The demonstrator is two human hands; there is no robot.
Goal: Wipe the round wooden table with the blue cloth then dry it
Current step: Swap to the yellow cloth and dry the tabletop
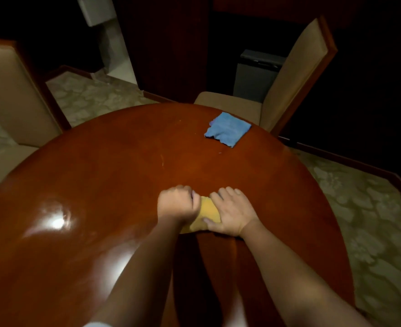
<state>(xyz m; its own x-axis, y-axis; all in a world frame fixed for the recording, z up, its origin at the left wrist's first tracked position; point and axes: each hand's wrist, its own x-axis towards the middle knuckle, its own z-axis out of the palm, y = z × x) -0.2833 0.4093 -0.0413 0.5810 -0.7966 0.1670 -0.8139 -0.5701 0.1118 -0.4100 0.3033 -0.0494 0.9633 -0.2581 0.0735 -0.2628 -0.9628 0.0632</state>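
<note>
The round wooden table (114, 175) fills the lower view, glossy with light glare at the left. A folded blue cloth (227, 129) lies on its far right part, apart from both hands. Near the table's middle a yellow cloth (207, 214) lies between my hands. My left hand (177, 204) is curled into a fist and grips the cloth's left edge. My right hand (232, 212) lies flat over its right side, with the thumb against its near edge. Most of the yellow cloth is hidden under the hands.
A beige upholstered chair (296, 74) stands behind the table's far right edge. Another beige chair (10, 95) is at the far left. A dark bin (257, 74) stands behind the right chair. Patterned carpet (364, 208) surrounds the table.
</note>
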